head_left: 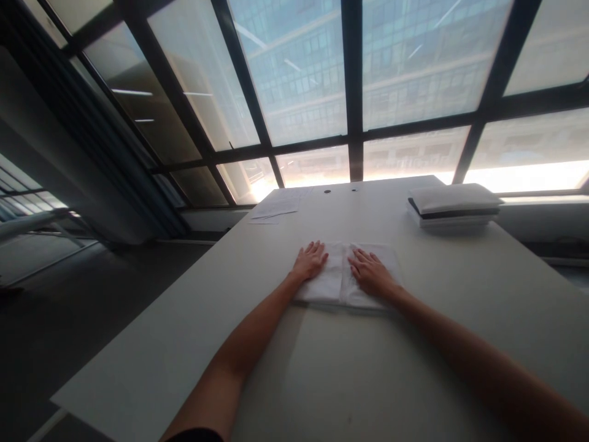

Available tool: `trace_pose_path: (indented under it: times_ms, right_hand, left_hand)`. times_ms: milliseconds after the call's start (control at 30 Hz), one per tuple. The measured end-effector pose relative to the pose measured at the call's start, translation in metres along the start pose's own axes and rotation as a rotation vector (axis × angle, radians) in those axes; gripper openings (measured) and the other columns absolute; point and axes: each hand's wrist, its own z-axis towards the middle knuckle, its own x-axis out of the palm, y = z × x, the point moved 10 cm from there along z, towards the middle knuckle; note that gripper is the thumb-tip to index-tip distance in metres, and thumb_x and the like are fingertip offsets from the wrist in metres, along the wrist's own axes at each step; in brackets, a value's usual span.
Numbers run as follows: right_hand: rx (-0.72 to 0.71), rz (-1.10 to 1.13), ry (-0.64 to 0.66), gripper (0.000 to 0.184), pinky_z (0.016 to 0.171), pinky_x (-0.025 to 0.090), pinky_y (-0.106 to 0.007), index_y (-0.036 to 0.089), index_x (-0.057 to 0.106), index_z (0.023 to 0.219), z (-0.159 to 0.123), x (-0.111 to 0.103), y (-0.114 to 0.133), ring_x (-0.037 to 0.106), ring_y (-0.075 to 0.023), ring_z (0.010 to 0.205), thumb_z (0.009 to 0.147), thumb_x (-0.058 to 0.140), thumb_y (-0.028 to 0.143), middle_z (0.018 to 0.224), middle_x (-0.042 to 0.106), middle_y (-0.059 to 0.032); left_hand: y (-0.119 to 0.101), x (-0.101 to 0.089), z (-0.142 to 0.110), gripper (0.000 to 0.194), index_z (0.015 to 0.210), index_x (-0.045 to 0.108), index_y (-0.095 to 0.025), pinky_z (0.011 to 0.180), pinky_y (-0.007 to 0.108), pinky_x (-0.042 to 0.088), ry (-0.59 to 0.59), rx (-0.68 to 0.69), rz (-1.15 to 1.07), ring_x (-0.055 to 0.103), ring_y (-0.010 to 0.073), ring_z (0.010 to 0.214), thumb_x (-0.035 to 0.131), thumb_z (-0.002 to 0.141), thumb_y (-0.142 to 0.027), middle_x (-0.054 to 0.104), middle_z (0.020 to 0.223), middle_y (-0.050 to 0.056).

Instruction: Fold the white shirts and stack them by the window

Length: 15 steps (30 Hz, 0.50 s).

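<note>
A white folded cloth (329, 285) lies flat on the white table, with a crease or seam running down its middle. My left hand (310, 260) rests palm down on its left part, fingers stretched out. On the right part lies my right hand (370, 271), also palm down with the fingers extended. Neither hand grips the cloth; both press or rest on top of it. The palms hide some of its surface.
At the table's far right stands a stack of folded cloths (453, 201), white with a dark layer. Papers (276, 205) lie at the far left of the white table (193, 344). Large framed windows rise behind it, and a dark curtain (105, 141) hangs at the left.
</note>
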Motion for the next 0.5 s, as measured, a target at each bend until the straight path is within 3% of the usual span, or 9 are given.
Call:
trace_pose_path:
  times_ms: [100,167,233,333,400,500]
  right_hand:
    - [0.007,-0.001,0.001,0.049,0.121,0.019,-0.046,0.016,0.052,0.146,0.000,-0.001,-0.001,0.026,-0.0238,0.151,0.105,0.029,0.032,0.161,0.034,-0.0150]
    - [0.013,0.000,0.005,0.049,0.121,0.018,-0.046,0.017,0.052,0.146,0.000,-0.001,-0.002,0.026,-0.0234,0.151,0.105,0.029,0.032,0.161,0.034,-0.0148]
    - [0.016,0.001,0.006,0.049,0.121,0.019,-0.047,0.017,0.051,0.146,0.001,0.001,-0.003,0.026,-0.0233,0.151,0.105,0.029,0.032,0.161,0.034,-0.0148]
    - [0.008,-0.006,-0.003,0.048,0.121,0.020,-0.047,0.017,0.052,0.146,0.001,0.001,-0.003,0.027,-0.0237,0.150,0.105,0.031,0.032,0.161,0.036,-0.0151]
    - [-0.001,-0.011,-0.014,0.048,0.121,0.020,-0.047,0.017,0.052,0.145,0.001,0.001,-0.002,0.027,-0.0239,0.150,0.104,0.031,0.031,0.160,0.036,-0.0149]
    - [0.003,-0.009,-0.021,0.048,0.120,0.021,-0.047,0.017,0.052,0.145,0.001,0.000,-0.002,0.028,-0.0242,0.150,0.104,0.031,0.031,0.161,0.036,-0.0147]
  left_hand:
    - [0.031,-0.003,-0.001,0.068,0.158,0.027,-0.013,0.120,0.055,0.020,0.049,-0.125,-0.022,0.021,0.0296,0.153,0.022,0.105,-0.055,0.022,0.165,0.016]
    - [0.031,-0.007,-0.005,0.066,0.158,0.028,-0.012,0.120,0.057,0.018,0.049,-0.126,-0.010,0.020,0.0305,0.153,0.023,0.105,-0.053,0.023,0.165,0.017]
    - [0.015,-0.013,-0.014,0.063,0.157,0.032,-0.015,0.120,0.059,0.014,0.018,-0.045,0.014,0.015,0.0312,0.154,0.025,0.106,-0.050,0.023,0.165,0.016]
    - [-0.030,-0.014,-0.044,0.061,0.158,0.032,-0.022,0.123,0.054,0.012,0.057,0.228,-0.030,0.013,0.0272,0.155,0.030,0.106,-0.053,0.023,0.166,0.011]
    - [-0.057,-0.012,-0.072,0.069,0.160,0.028,-0.025,0.124,0.048,0.014,0.125,0.400,-0.082,0.014,0.0264,0.154,0.039,0.102,-0.060,0.021,0.166,0.010]
    - [-0.077,-0.017,-0.104,0.083,0.161,0.024,-0.024,0.125,0.046,0.011,0.146,0.554,-0.097,0.012,0.0287,0.155,0.052,0.095,-0.066,0.015,0.167,0.011]
